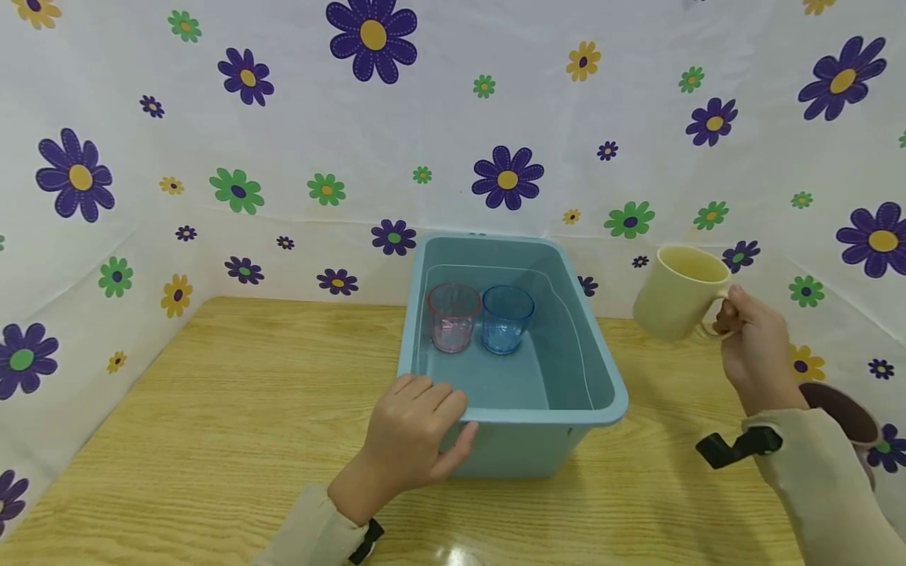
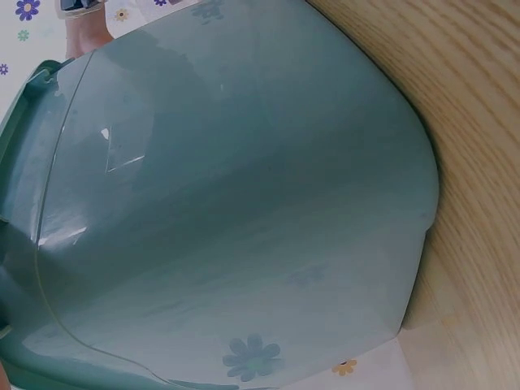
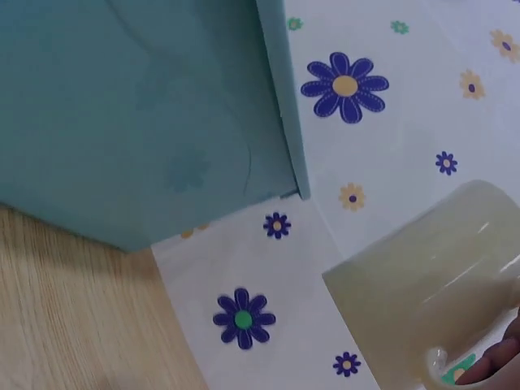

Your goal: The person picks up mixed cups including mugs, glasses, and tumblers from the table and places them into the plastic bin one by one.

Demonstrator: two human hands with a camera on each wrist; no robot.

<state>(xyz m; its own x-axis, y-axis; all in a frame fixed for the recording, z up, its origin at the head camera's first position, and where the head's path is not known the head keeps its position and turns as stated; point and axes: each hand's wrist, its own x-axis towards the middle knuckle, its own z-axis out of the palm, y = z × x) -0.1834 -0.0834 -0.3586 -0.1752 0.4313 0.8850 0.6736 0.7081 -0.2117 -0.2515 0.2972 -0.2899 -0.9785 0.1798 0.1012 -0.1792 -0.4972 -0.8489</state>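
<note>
My right hand (image 1: 760, 350) grips the handle of a pale yellow mug (image 1: 672, 299), holding it upright in the air to the right of a blue-green plastic tub (image 1: 495, 448). The mug (image 3: 431, 284) also fills the lower right corner of the right wrist view. At the tub's near left corner, my left hand (image 1: 410, 428) holds the rim, with its fingers curled over the edge and the thumb on the outside. Two clear tumblers stand side by side on the tub floor: a pink one (image 1: 453, 318) and a blue one (image 1: 506, 318).
A brownish pink cup (image 1: 845, 413) stands at the far right, partly hidden by my right sleeve. The tub sits on a wooden table (image 1: 283, 393), close to a flower-printed cloth (image 1: 425, 118) that hangs behind and at the sides.
</note>
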